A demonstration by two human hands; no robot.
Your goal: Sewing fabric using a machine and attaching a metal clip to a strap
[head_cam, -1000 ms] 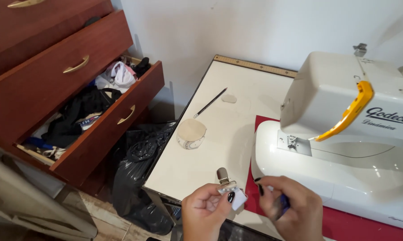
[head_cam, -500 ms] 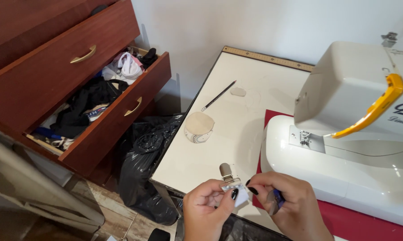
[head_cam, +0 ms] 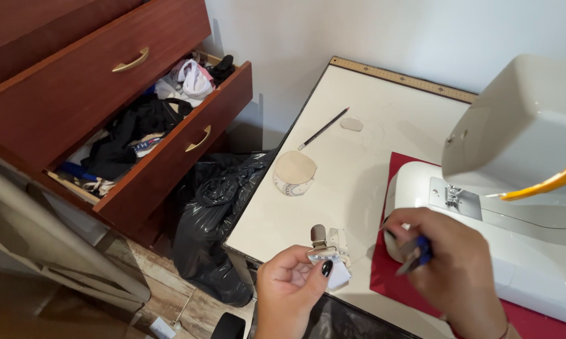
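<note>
My left hand pinches a small metal clip with a white tab over the near edge of the cream table. Just to its right, my right hand grips a small blue-handled tool, close to the base of the white sewing machine. A thin thread seems to run between the clip and the right hand. The sewing machine stands on a red mat.
A pencil, a pale oval chalk piece and a round cream pincushion-like object lie on the table. A wooden dresser with an open drawer of clothes stands at left. A black plastic bag sits on the floor between.
My right hand has drawn away to the right from the clip, which stays in my left hand. The view has shifted nearer and rightwards.
</note>
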